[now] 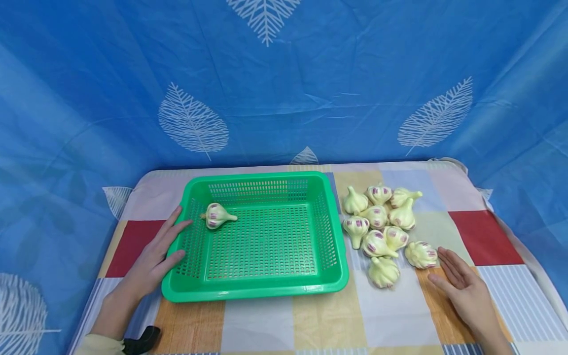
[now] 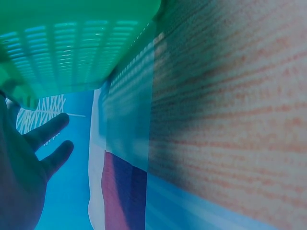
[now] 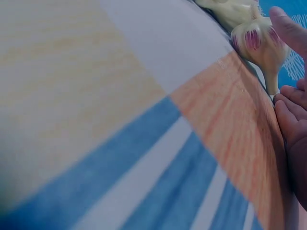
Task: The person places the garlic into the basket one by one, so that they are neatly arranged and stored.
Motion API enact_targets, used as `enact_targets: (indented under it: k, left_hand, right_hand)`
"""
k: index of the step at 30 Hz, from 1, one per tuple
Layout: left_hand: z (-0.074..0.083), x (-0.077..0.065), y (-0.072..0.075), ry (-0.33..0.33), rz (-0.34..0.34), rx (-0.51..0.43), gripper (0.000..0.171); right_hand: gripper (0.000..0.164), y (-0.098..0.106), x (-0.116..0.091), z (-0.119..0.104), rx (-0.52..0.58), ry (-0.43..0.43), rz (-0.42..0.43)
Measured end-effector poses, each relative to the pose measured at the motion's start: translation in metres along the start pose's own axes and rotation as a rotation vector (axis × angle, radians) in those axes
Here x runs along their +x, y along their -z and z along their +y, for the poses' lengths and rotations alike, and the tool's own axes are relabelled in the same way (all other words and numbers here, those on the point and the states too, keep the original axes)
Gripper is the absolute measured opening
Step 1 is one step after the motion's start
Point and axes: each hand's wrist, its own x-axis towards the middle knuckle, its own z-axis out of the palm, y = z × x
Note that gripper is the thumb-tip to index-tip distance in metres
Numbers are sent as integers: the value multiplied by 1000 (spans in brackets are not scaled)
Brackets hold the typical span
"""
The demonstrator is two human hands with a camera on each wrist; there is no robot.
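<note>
A green plastic basket (image 1: 262,292) stands left of centre, with one garlic bulb (image 1: 216,216) lying at the left of its floor. My left hand (image 1: 153,259) rests on the basket's left rim, fingers spread and fairly straight. In the left wrist view, two fingers (image 2: 56,127) extend beside the basket wall. On the right, a loose cluster of garlic bulbs (image 1: 376,216) lies on the cloth. One garlic bulb (image 1: 421,255) sits at the cluster's right edge, just beyond the fingertips of my right hand (image 1: 463,291). This hand lies low, thumb apart from the fingers, holding nothing.
A checkered cloth (image 1: 328,323) covers the table, in white, beige, red and wood-like patches. Blue curtains with white leaf prints (image 1: 284,98) enclose the back and both sides. A black band (image 1: 141,341) is on the left wrist.
</note>
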Motion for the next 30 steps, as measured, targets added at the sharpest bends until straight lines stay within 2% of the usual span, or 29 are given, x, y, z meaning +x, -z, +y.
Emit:
enact_targets:
  k: [4,9,12,16,18,26,30]
  left_hand:
    - [3,1,1,1,2,17,73]
    - [3,1,1,-5,1,25,75]
    - [2,1,1,-9,1,30,75]
    - [1,1,0,-9,2,37,75]
    - [0,1,0,-7,2,40,75]
    - [-1,0,0,6,-5,35,74]
    - [0,-1,0,12,-4,40,73]
  right_hand:
    - [79,-2,7,-3,-51,-9,-25]
    - [78,-5,13,-7,-46,10,-61]
    - [79,-7,17,-10,-113,-7,-85]
    - [81,-11,23,-12,-256,-27,-109]
    - [82,-13,25,-12,-285,-28,-120]
    - [86,-15,25,-11,-329,16,-160]
    - [85,-18,25,-10,-365,56,-140]
